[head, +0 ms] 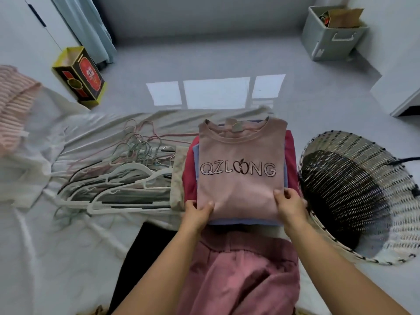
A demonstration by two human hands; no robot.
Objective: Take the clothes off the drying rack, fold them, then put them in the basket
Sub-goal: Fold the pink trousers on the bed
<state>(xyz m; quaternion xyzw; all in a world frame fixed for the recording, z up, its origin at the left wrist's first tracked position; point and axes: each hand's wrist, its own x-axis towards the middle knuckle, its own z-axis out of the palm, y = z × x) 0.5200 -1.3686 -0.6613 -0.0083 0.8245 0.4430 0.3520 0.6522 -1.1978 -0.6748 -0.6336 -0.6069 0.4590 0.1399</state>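
Nearest the camera, pink trousers and a black garment lie on the white bed sheet. Just beyond them, the left hand is clamped on the near-left corner of the folded pink sweatshirt, thumb on top and fingers hidden beneath. The right hand is clamped on the near-right corner in the same manner. The sweatshirt, lettered "QZLOONG", sits on top of a stack of folded clothes: a blue garment directly beneath it and a red garment lower down. To the right of the stack, the woven basket lies tilted on its side, with its opening toward the camera. To the left of the stack, a pile of hangers rests on the sheet. Farther away, on the grey floor, stand a yellow-and-red box at left and a grey storage bin at right.
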